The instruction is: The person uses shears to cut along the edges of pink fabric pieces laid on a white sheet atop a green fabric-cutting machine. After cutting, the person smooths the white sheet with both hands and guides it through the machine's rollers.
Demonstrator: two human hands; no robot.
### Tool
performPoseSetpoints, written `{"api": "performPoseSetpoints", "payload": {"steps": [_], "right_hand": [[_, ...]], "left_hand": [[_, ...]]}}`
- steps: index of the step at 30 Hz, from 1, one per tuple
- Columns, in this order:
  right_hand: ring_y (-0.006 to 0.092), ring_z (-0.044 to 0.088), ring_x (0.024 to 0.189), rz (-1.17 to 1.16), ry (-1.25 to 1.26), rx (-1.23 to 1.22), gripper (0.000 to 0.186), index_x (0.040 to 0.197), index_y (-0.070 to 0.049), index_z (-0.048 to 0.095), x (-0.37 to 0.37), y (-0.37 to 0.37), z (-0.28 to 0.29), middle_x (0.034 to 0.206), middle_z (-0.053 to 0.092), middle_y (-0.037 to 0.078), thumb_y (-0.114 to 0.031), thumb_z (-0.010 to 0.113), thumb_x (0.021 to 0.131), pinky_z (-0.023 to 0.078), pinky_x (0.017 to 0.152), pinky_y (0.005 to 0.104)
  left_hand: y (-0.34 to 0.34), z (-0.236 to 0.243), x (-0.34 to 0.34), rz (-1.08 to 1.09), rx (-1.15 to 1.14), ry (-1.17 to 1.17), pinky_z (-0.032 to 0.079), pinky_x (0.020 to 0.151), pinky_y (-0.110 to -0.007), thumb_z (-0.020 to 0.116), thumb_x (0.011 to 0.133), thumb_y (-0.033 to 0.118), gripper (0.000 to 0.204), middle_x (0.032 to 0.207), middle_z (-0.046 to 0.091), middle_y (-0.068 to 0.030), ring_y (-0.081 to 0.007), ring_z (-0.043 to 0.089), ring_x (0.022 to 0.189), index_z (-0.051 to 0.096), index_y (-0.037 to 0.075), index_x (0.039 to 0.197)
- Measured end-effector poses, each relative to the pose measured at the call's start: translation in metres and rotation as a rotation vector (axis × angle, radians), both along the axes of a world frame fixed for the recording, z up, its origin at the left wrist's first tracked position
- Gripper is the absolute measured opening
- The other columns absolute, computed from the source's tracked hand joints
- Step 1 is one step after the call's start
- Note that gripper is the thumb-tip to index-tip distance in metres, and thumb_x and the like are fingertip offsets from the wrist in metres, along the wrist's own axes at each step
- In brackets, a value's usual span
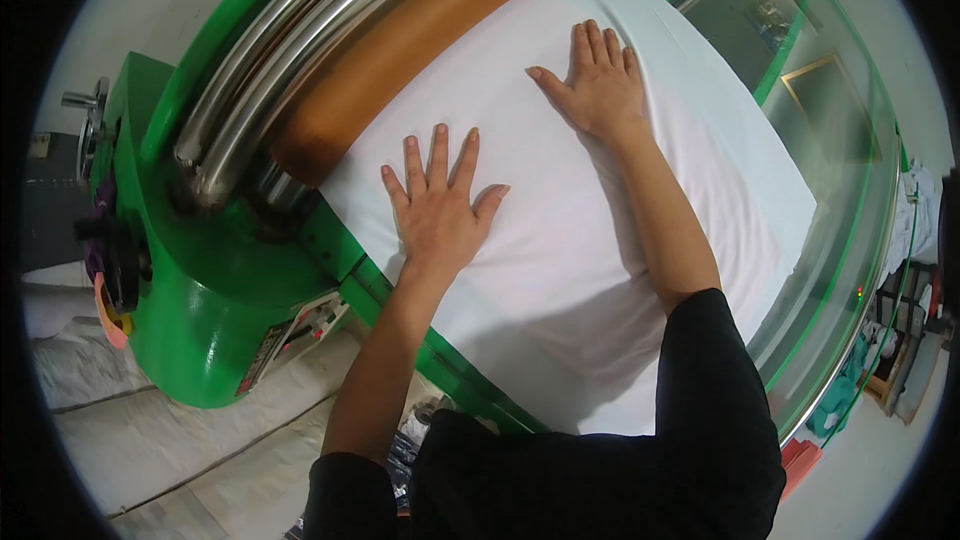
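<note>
A large white cloth lies over the bed of a green roller machine, its far edge meeting a brown roller. My left hand rests flat on the cloth near that roller, fingers spread. Farther to the right, my right hand also presses flat on the cloth, its thumb held out from the fingers. Neither hand holds anything. Wrinkles run through the cloth beside my right forearm, and its near part lies in shadow.
Shiny metal rollers sit behind the brown one. At left stands the green machine housing with a black knob and a metal handwheel. A glass panel flanks the cloth on the right. Shelves stand beyond.
</note>
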State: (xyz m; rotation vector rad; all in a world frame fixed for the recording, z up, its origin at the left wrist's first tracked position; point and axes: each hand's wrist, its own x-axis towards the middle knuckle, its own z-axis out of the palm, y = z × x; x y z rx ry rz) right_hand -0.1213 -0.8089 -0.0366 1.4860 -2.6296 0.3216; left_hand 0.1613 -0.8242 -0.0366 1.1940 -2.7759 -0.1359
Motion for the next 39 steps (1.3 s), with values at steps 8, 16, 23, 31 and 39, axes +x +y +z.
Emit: {"api": "performPoseSetpoints", "payload": {"steps": [8, 16, 23, 31, 39], "right_hand": [[0.0376, 0.025, 0.167, 0.015, 0.065, 0.054, 0.104, 0.172, -0.007, 0.032, -0.006, -0.002, -0.002, 0.179, 0.032, 0.016, -0.083, 0.042, 0.102, 0.018, 0.136, 0.0525], [0.0398, 0.028, 0.165, 0.068, 0.105, -0.051, 0.100, 0.171, -0.006, 0.035, -0.011, -0.004, -0.007, 0.177, 0.035, 0.018, -0.077, 0.050, 0.102, 0.023, 0.134, 0.0526], [0.0449, 0.040, 0.157, 0.247, -0.029, -0.155, 0.082, 0.166, -0.006, 0.043, -0.005, 0.011, -0.005, 0.173, 0.040, 0.021, -0.062, 0.056, 0.108, 0.030, 0.130, 0.0554], [0.0377, 0.032, 0.164, 0.121, 0.073, 0.002, 0.098, 0.167, -0.011, 0.045, -0.006, 0.069, 0.004, 0.175, 0.039, 0.018, -0.081, 0.053, 0.100, 0.022, 0.135, 0.0528], [0.0401, 0.031, 0.164, 0.013, 0.038, -0.047, 0.101, 0.169, -0.013, 0.044, -0.022, 0.091, -0.002, 0.174, 0.041, 0.017, -0.082, 0.058, 0.096, 0.023, 0.135, 0.0539]], "left_hand": [[0.001, 0.004, 0.002, -0.007, 0.012, -0.010, 0.008, 0.124, -0.082, 0.057, 0.104, 0.068, 0.079, 0.182, 0.027, -0.0122, -0.0480, 0.015, 0.167, 0.039, 0.031, 0.172], [0.001, 0.007, 0.004, -0.053, -0.022, 0.001, 0.004, 0.125, -0.082, 0.049, 0.105, 0.072, 0.080, 0.181, 0.029, -0.0094, -0.0443, 0.016, 0.168, 0.041, 0.027, 0.172], [0.038, 0.011, 0.014, -0.232, 0.056, 0.112, 0.013, 0.122, -0.084, 0.061, 0.099, 0.070, 0.085, 0.178, 0.035, -0.0116, -0.0452, 0.025, 0.164, 0.045, 0.024, 0.169], [0.072, 0.021, 0.023, -0.249, 0.108, 0.000, 0.009, 0.117, -0.089, 0.065, 0.091, 0.078, 0.096, 0.177, 0.032, -0.0194, -0.0492, 0.021, 0.164, 0.045, 0.026, 0.169], [0.086, 0.012, 0.035, -0.303, 0.083, -0.001, 0.004, 0.115, -0.090, 0.064, 0.086, 0.085, 0.103, 0.178, 0.028, -0.0240, -0.0531, 0.013, 0.165, 0.047, 0.027, 0.169]]}}
